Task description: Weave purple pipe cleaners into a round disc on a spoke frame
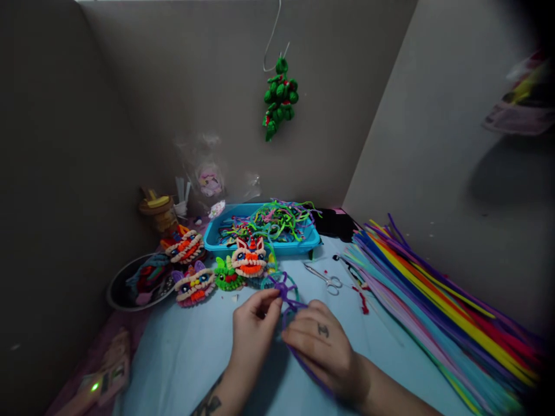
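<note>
Between my hands is a looped shape of bent purple pipe cleaners (282, 289), its strands fanning out in several directions. My left hand (259, 320) pinches its left side between thumb and fingertips. My right hand (321, 346) closes round the lower right part, and a long purple end trails below the palm. The fingers hide some of the bends. Just beyond lie finished lion-head figures: one orange and cream (250, 257), one purple and cream (195, 284), and a small green one (228, 274).
A blue tray (260, 249) of tangled pipe cleaners stands at the back. Scissors (326, 280) lie right of centre, beside a thick bundle of coloured pipe cleaners (442, 306). At left are a metal bowl (119, 289) and another orange figure (184, 245). A green bundle (281, 98) hangs on the wall.
</note>
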The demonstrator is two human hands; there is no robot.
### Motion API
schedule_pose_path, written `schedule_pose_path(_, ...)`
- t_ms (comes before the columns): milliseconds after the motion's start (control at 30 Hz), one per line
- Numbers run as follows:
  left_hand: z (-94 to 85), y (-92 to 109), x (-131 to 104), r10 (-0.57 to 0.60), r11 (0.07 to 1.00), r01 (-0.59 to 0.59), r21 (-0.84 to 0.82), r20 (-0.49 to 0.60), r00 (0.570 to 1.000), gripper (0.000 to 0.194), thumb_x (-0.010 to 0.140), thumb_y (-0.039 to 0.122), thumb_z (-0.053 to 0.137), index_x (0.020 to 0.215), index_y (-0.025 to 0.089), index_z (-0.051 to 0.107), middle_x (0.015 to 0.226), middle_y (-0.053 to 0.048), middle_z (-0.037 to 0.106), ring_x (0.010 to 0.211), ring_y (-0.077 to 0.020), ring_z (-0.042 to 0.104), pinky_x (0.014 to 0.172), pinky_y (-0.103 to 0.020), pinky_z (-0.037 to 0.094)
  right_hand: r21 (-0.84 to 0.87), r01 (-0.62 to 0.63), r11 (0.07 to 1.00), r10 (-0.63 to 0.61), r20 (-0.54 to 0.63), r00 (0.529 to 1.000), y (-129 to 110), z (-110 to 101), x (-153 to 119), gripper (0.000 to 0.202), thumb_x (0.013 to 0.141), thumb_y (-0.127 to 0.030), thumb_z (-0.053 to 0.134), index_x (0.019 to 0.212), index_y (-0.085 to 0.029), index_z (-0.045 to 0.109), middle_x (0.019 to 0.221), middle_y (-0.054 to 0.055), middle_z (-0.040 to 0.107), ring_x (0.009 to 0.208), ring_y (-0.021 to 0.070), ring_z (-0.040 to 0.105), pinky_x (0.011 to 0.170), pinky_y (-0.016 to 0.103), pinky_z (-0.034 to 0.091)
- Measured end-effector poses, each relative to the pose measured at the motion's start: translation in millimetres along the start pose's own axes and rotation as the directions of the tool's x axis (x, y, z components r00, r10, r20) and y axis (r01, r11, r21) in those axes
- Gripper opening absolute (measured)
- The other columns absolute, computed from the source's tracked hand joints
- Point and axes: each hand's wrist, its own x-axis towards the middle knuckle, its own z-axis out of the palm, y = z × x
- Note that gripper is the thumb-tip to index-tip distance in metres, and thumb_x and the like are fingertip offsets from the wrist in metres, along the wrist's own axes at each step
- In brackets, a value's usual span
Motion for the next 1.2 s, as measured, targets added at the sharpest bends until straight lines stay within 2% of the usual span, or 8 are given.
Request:
schedule_pose_path(133,-2.4,3,2,-0.024,0.999,0.023,-0.027,-0.053,0.998,0.019,0.069,0.029,0.070,0.082,0.016,0.072,0.071,-0.004,0.073,0.062,-0.0157,0.064,0.058,-0.023,0.051,0.062,0.058,0.996,-0.064,0.087,0.994,0,-2,-7,0.034,0.082,-0.010,0.050,0.115,-0.018,0.056,0.087,0.007,0.071,0.080,0.0188,0.061,0.075,0.037,0.043)
schedule_pose_path(267,-3.0,4,2,-0.048,0.997,0.045,-0.070,-0.054,0.997,0.020,0.067,0.029,0.071,0.082,0.015,0.072,0.069,-0.004,0.072,0.061,-0.0151,0.064,0.058,-0.023,0.050,0.043,-0.121,0.992,0.123,-0.035,0.992,14,3,-15,0.045,0.081,-0.003,0.048,0.122,-0.022,0.051,0.093,0.007,0.068,0.083,0.0184,0.061,0.075,0.036,0.047)
schedule_pose_path(400,0.1,3,0,-0.059,0.996,0.058,-0.061,-0.023,0.998,0.020,0.068,0.029,0.070,0.082,0.015,0.072,0.071,-0.005,0.073,0.062,-0.0158,0.065,0.059,-0.023,0.050,-0.072,-0.377,0.923,0.348,-0.258,0.901,27,8,-15,0.027,0.083,-0.007,0.051,0.102,-0.024,0.061,0.083,0.005,0.063,0.078,0.0182,0.059,0.072,0.035,0.047)
schedule_pose_path(600,2.4,7,-1,-0.068,0.996,0.067,-0.059,-0.011,0.998,0.018,0.066,0.027,0.070,0.079,0.015,0.072,0.068,-0.005,0.072,0.060,-0.0146,0.063,0.058,-0.022,0.049,0.018,-0.415,0.910,0.409,-0.211,0.888,27,7,-14,0.009,0.084,-0.018,0.057,0.090,-0.022,0.064,0.078,0.004,0.061,0.076,0.0181,0.057,0.070,0.034,0.045)
schedule_pose_path(733,-6.0,16,1,-0.096,0.994,0.106,-0.039,0.208,0.973,0.017,0.064,0.027,0.071,0.074,0.014,0.072,0.059,-0.003,0.068,0.050,-0.0106,0.056,0.050,-0.019,0.042,0.255,-0.619,0.743,0.665,-0.379,0.643,41,0,-19,0.023,0.093,-0.030,0.043,0.086,-0.020,0.062,0.076,0.004,0.061,0.071,0.0167,0.057,0.065,0.031,0.046)
schedule_pose_path(833,-19.3,26,0,-0.154,0.986,0.159,0.045,0.588,0.794,0.019,0.064,0.029,0.073,0.076,0.014,0.075,0.057,-0.003,0.068,0.050,-0.0101,0.056,0.051,-0.019,0.041,0.272,-0.699,0.661,0.744,-0.356,0.565,55,-1,-17,0.017,0.088,-0.031,0.053,0.082,-0.019,0.063,0.077,0.003,0.061,0.073,0.0172,0.058,0.065,0.030,0.047)
schedule_pose_path(967,-33.1,37,-5,-0.212,0.972,0.185,0.147,0.888,0.407,0.029,0.067,0.039,0.072,0.087,0.018,0.077,0.068,-0.005,0.073,0.056,-0.0138,0.062,0.058,-0.022,0.047,0.119,-0.635,0.763,0.646,-0.099,0.757,53,19,3,0.008,0.080,-0.020,0.061,0.082,-0.021,0.069,0.083,0.003,0.061,0.083,0.0185,0.058,0.074,0.032,0.047)
schedule_pose_path(1200,-32.4,28,-4,-0.225,0.969,0.169,0.180,0.926,0.303,0.042,0.067,0.050,0.070,0.095,0.020,0.075,0.079,-0.005,0.075,0.065,-0.0171,0.067,0.065,-0.024,0.051,-0.175,-0.422,0.889,0.425,-0.026,0.905,53,75,42,0.013,0.079,-0.016,0.063,0.089,-0.021,0.067,0.090,0.007,0.057,0.090,0.0228,0.050,0.081,0.038,0.046)
